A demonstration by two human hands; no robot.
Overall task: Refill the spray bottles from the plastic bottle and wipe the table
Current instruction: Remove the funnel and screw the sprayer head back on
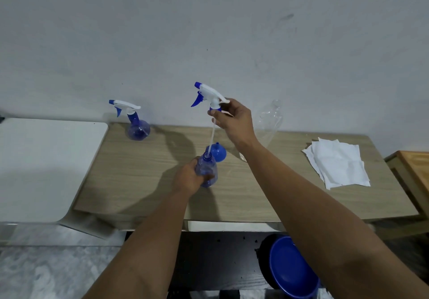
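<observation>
My left hand (189, 178) grips a blue spray bottle body (207, 171) standing on the wooden table (144, 182). My right hand (234, 118) holds its white and blue trigger head (209, 94) lifted above the bottle; the white dip tube (212, 136) still reaches down into the bottle's neck. A blue funnel (219, 152) lies just behind the bottle. A second spray bottle (137, 124) with its head on stands at the back left. A clear plastic bottle (270, 122) stands by the wall, partly behind my right forearm.
White wipes (336, 162) lie in a loose stack on the table's right side. A white tabletop (46, 164) adjoins on the left. A wooden piece of furniture (415, 168) stands at the right edge. Below the table's front edge sits a blue basin (292, 268).
</observation>
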